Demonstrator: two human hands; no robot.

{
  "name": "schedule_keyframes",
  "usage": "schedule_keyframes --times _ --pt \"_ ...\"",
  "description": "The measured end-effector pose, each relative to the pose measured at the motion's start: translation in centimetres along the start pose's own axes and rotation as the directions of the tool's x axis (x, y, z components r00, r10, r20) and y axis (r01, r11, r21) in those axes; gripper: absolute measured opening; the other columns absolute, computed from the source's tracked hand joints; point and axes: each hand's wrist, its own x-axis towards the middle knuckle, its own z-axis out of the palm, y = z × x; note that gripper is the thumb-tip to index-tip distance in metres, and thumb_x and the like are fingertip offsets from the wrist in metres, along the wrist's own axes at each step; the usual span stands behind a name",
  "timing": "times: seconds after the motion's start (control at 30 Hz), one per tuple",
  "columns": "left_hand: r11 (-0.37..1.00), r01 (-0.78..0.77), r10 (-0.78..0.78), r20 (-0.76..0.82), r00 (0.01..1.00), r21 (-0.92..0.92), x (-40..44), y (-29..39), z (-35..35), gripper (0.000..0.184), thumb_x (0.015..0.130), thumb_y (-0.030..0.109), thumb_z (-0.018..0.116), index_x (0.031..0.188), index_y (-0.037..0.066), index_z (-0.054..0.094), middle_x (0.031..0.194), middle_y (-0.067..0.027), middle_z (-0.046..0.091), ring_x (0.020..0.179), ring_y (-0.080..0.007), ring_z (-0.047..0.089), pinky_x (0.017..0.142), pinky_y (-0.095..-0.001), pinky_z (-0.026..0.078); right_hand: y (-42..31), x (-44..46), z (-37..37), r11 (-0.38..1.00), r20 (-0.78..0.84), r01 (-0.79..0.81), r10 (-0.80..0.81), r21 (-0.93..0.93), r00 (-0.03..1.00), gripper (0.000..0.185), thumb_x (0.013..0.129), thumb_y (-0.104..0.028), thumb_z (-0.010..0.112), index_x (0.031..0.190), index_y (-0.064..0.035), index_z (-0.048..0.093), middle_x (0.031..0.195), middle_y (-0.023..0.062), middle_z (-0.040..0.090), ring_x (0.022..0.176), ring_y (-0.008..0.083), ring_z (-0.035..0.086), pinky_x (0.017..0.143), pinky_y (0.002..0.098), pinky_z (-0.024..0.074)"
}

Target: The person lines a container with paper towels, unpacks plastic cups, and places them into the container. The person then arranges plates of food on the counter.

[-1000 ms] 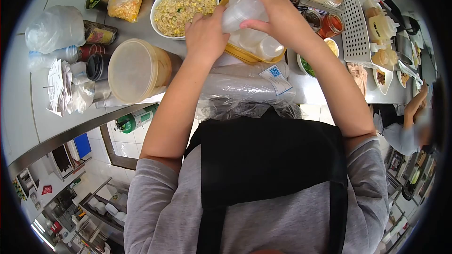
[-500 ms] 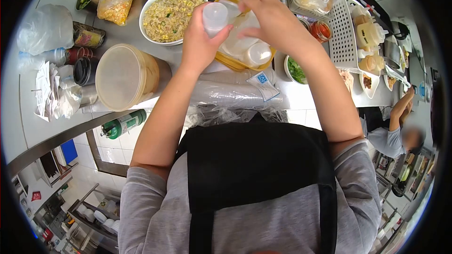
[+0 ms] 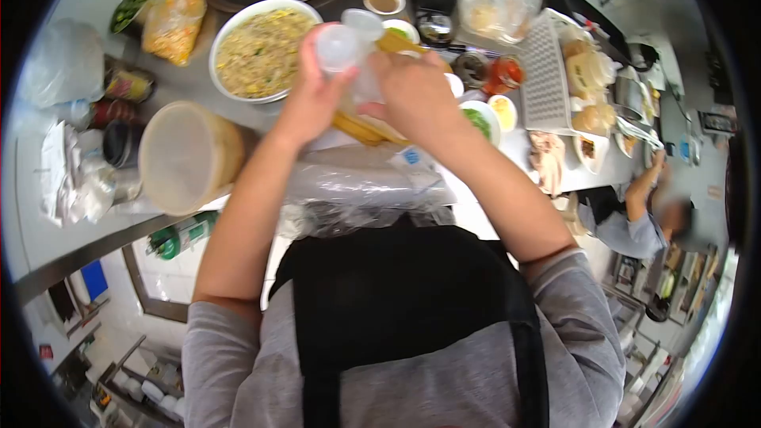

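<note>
My left hand [image 3: 311, 99] is wrapped round a small clear plastic cup [image 3: 337, 49], whose round end faces up. Just right of it, my right hand [image 3: 412, 95] has its fingers bent down over the yellow-rimmed tray [image 3: 357, 128]; what its fingertips hold, if anything, is hidden behind the hand. Another clear round plastic piece [image 3: 363, 25] shows at the cup's upper right. A white bowl of fried rice [image 3: 258, 55] stands left of my left hand. Below the tray lies a roll of clear plastic [image 3: 349, 182].
A large lidded tub [image 3: 186, 158] stands at the left near the counter edge. To the right are a bowl of greens [image 3: 478, 120], a red-filled jar [image 3: 504, 74] and a white perforated basket [image 3: 545, 79]. A co-worker [image 3: 630, 226] is at the far right.
The view has shifted, moving the counter items left and down. My left hand took hold of a cup and moved it away from the tray. My right hand, raised earlier, is now lower and closer to the cup.
</note>
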Motion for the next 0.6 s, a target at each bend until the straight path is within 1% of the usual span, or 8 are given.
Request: schedule_keyframes --times 0.07,0.17,0.23,0.27,0.33,0.37,0.47,0.6 --pt "0.998 0.017 -0.016 0.021 1.000 -0.059 0.5 -0.5 0.4 0.058 0.091 0.011 0.061 0.137 0.005 0.027 0.129 -0.0162 0.045 0.121 -0.0246 0.046 0.103 -0.0355 0.036 1.0 -0.5 0.4 0.997 0.033 -0.075 0.074 0.018 0.997 0.056 0.071 -0.030 0.078 0.110 -0.0017 0.051 0.096 0.0139 0.063 0.093 0.0279 0.062 0.081 0.0393 0.0439" --pt "0.983 0.180 -0.179 0.040 0.983 -0.024 0.5 0.0 -0.5 0.062 0.090 0.012 0.063 0.139 0.004 0.026 0.132 -0.0172 0.045 0.123 -0.0250 0.046 0.105 -0.0352 0.036 2.3 -0.6 1.0 0.986 -0.165 0.124 -0.105 0.108 0.981 0.063 0.071 -0.027 0.078 0.122 -0.0033 0.050 0.102 0.0140 0.063 0.097 0.0298 0.060 0.084 0.0395 0.0450" --pt "0.998 0.021 -0.024 0.043 0.999 0.065 0.2 0.5 -0.5 0.075 0.085 0.014 0.069 0.143 0.004 0.022 0.137 -0.0189 0.042 0.130 -0.0293 0.040 0.108 -0.0381 0.033 3.6 -1.7 -2.0 0.898 -0.290 0.163 -0.042 0.409 0.956 0.067 0.072 -0.020 0.078 0.131 -0.0092 0.049 0.109 0.0139 0.061 0.103 0.0315 0.058 0.089 0.0395 0.0460" --pt "0.996 0.031 -0.034 0.039 0.999 0.081 0.0 1.0 -0.4 0.075 0.085 0.014 0.069 0.143 0.004 0.022 0.137 -0.0189 0.042 0.130 -0.0293 0.040 0.108 -0.0381 0.033 4.6 -2.3 -3.2 0.895 -0.284 0.138 -0.014 0.423 0.959 0.066 0.072 -0.017 0.077 0.131 -0.0107 0.049 0.114 0.0136 0.060 0.104 0.0319 0.058 0.091 0.0390 0.0462" --pt "0.899 -0.212 0.305 -0.200 0.931 0.382 -0.1 2.7 0.2 0.078 0.078 0.020 0.075 0.142 0.009 0.031 0.139 -0.0174 0.041 0.135 -0.0333 0.032 0.110 -0.0416 0.031 6.6 -3.7 -3.5 0.889 -0.278 0.116 0.013 0.442 0.960 0.065 0.073 -0.013 0.077 0.132 -0.0121 0.049 0.119 0.0132 0.058 0.106 0.0323 0.057 0.093 0.0385 0.0463" --pt "0.898 -0.210 0.303 -0.198 0.932 0.387 -0.3 3.6 0.6 0.078 0.078 0.020 0.075 0.142 0.009 0.031 0.139 -0.0174 0.041 0.135 -0.0333 0.032 0.110 -0.0416 0.031 7.5 -4.6 -2.6 0.915 -0.143 0.024 0.038 0.404 0.989 0.063 0.074 -0.010 0.075 0.131 -0.0118 0.049 0.122 0.0134 0.056 0.107 0.0324 0.057 0.093 0.0383 0.0462" --pt "0.628 -0.388 0.403 0.145 0.904 0.674 -0.4 4.7 1.2 0.072 0.071 0.025 0.079 0.134 0.014 0.046 0.140 -0.0111 0.042 0.136 -0.0366 0.026 0.111 -0.0449 0.030 7.9 -5.0 0.7 0.908 -0.009 -0.087 0.099 0.410 0.995 0.059 0.075 -0.005 0.071 0.131 -0.0117 0.050 0.125 0.0133 0.055 0.108 0.0327 0.057 0.094 0.0380 0.0462" --pt "0.628 -0.494 0.410 0.284 0.867 0.601 0.6 3.2 1.3 0.057 0.064 0.024 0.083 0.117 0.017 0.062 0.131 -0.0059 0.051 0.132 -0.0357 0.034 0.109 -0.0478 0.034 8.0 -4.8 0.8 0.869 -0.044 -0.102 0.141 0.484 0.989 0.059 0.078 -0.004 0.066 0.134 -0.0132 0.048 0.117 0.0158 0.056 0.103 0.0341 0.059 0.092 0.0385 0.0467"
